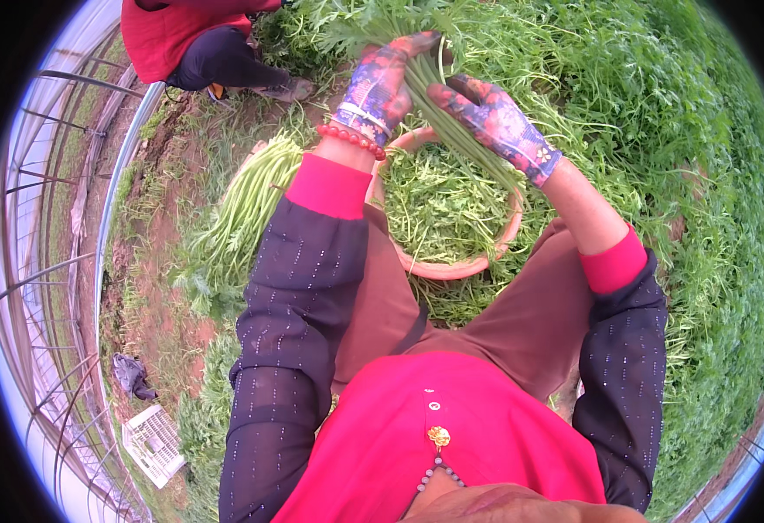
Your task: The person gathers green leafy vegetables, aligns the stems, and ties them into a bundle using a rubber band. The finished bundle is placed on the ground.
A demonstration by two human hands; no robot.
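My left hand (382, 85), in a floral-patterned glove, is closed around a bunch of leafy greens (431, 88), just below the leaves. The long green stems slant down to the right. My right hand (493, 127), gloved in the same pattern, lies against the stems with its thumb and fingers apart; whether it grips any of them I cannot tell. Below the bunch, between my knees, stands an orange-rimmed round tub (451, 269) filled with loose leaves and trimmings (444, 202). The cut ends of the stems hang over the tub's right rim.
A pile of bundled greens (254, 196) lies left of the tub, stems toward the top. A crouching person (186, 46) is at the upper left. Dense growing greens (696, 163) spread on the right. A white plastic crate (153, 444) and dark cloth (132, 376) lie lower left.
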